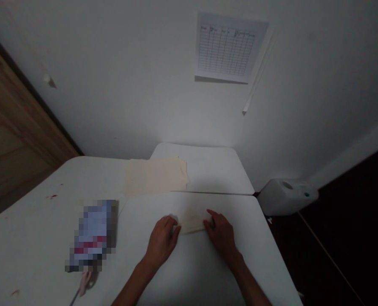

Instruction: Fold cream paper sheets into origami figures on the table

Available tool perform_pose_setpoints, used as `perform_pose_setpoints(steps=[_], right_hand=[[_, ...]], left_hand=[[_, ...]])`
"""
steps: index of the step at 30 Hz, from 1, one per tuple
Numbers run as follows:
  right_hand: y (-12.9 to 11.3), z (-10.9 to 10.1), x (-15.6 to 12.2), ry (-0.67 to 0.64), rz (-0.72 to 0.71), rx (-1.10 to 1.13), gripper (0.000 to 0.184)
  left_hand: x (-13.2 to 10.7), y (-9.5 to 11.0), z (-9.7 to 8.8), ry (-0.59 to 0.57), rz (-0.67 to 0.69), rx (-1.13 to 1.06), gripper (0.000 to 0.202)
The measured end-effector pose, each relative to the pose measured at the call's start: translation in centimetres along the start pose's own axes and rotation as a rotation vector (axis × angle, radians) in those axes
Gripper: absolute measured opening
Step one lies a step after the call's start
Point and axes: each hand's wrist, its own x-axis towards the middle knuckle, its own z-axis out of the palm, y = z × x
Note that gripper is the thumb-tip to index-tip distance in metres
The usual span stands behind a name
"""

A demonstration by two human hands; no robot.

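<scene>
A small, pale cream sheet (192,225), folded into a narrow strip, lies on the white table in front of me. I cannot tell whether it is cloth or paper. At its left end, my left hand (163,239) pinches the edge between thumb and fingers. My right hand (221,235) has its thumb and fingers on the right end, the index finger stretched out past it. Farther back, larger flat cream sheets (155,175) lie in a stack across the seam between the tables.
White tables (233,272) stand against a wall bearing a printed chart (225,51). To the left are a pixelated bluish item (91,233) and a pinkish-handled tool (85,280). A white plastic jug (286,197) stands beyond the right edge; a wooden panel (13,140) is at far left.
</scene>
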Motion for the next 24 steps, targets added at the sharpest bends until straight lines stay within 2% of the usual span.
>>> perform_pose_setpoints(steps=[4, 8, 13, 17, 24], right_hand=[[-0.1, 0.1, -0.1, -0.001, 0.006, -0.015, 0.036], [-0.3, 0.2, -0.3, 0.073, -0.037, -0.084, 0.035], [-1.2, 0.1, -1.1, 0.15, -0.262, -0.179, 0.026], [-2.3, -0.2, -1.9, 0.029, -0.42, -0.129, 0.03], [-3.3, -1.1, -2.2, -0.124, -0.446, -0.096, 0.029]], left_hand=[[0.0, -0.1, 0.2, -0.012, -0.004, 0.005, 0.016], [0.1, -0.1, 0.3, -0.025, -0.018, -0.008, 0.016], [0.2, -0.1, 0.3, -0.035, -0.028, -0.011, 0.015], [0.2, -0.2, 0.4, -0.029, -0.023, -0.01, 0.015], [0.3, -0.1, 0.3, -0.032, -0.027, -0.009, 0.016]])
